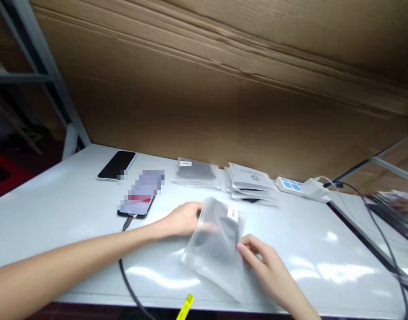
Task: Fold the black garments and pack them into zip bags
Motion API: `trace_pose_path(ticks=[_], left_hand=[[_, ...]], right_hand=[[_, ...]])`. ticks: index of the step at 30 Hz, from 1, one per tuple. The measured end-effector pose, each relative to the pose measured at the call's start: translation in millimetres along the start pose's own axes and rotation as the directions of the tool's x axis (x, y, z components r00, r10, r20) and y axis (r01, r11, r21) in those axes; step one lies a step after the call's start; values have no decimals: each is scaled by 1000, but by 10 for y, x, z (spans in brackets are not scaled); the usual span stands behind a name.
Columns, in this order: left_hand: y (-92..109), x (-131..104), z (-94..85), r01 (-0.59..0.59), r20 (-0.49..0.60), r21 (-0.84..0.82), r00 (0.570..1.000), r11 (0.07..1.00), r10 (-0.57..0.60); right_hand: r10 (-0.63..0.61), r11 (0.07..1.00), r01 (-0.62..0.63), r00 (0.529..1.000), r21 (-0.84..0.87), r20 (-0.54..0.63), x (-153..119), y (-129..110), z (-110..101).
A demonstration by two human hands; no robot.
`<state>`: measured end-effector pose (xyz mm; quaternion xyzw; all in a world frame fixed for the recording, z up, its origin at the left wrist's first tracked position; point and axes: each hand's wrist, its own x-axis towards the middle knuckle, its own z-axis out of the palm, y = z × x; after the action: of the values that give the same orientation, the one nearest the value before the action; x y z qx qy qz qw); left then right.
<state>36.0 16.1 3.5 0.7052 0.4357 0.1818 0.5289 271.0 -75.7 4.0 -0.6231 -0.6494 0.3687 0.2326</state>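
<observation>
A clear plastic bag (217, 249) with a white label near its top is tilted up over the front of the table. Something flat and dark grey shows through the plastic. My left hand (184, 218) grips the bag's upper left side, its fingers partly behind the film and a small dark spot beside them. At the right edge, my right hand (259, 255) pinches the plastic between thumb and forefinger. Left of the bag lies a phone (140, 195) with a blurred screen, a cable (127, 223) plugged into its lower end.
Another phone (117, 165), dark-screened, lies farther back. Along the cardboard wall (204, 102) are a labelled bag (197, 173) and a stack of bagged flat items (252, 182). A power strip (290, 185) with a white plug stands right of them. A yellow strip (185, 307) shows at the front edge.
</observation>
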Motion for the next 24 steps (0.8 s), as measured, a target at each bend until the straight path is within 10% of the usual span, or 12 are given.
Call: trace_pose_path(ticks=[5, 13, 24], left_hand=[[115, -33, 75, -99, 38, -215, 993, 972, 110], [53, -192, 40, 66, 86, -429, 996, 901, -32], [-236, -505, -375, 124, -77, -413, 982, 902, -170]], right_hand=[[-48, 999, 48, 998, 16, -38, -17, -24, 107], [-65, 993, 51, 988, -106, -139, -61, 24, 46], [204, 925, -312, 889, -216, -410, -367, 804, -1139]])
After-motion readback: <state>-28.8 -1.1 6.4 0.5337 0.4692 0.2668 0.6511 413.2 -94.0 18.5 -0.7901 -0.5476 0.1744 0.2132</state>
